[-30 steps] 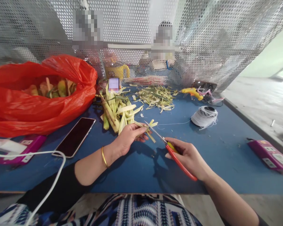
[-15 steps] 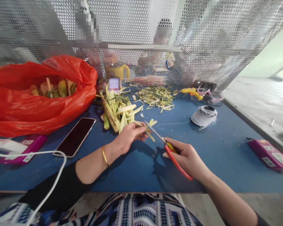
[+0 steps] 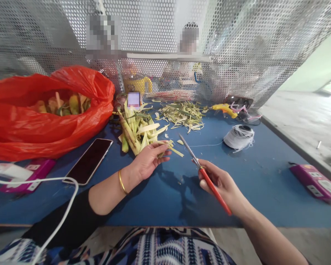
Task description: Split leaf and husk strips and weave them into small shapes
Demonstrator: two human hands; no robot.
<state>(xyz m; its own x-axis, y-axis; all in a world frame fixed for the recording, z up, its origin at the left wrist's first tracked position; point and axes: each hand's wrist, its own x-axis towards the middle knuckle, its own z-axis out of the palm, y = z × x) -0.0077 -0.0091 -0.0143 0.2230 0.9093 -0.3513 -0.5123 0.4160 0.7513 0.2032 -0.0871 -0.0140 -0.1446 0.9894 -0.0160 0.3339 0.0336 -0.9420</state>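
My left hand (image 3: 151,158), with a gold bangle at the wrist, pinches a small bunch of pale corn husk strips (image 3: 174,148) between thumb and fingers. Red-handled scissors (image 3: 209,182) are held in my right hand (image 3: 223,184), their blades nearly together and pointing up and away, apart from the strips. A short pale husk piece (image 3: 180,142) shows by itself near the blade tips. Behind my left hand lies a heap of corn husks (image 3: 132,134). Farther back is a pile of thin husk trimmings (image 3: 183,114).
A red plastic bag (image 3: 99,88) with husks inside stands left, beside a phone (image 3: 89,160) and a purple box (image 3: 41,173). To the right are a white thread spool (image 3: 238,137), a yellow glue gun (image 3: 224,108) and another purple box (image 3: 316,180). Perforated metal mesh (image 3: 154,33) closes the back; people sit behind it.
The scissors have drawn back to the right, away from the strips, and their blades have closed. A short husk piece now shows apart from the bunch. My left hand has barely shifted.
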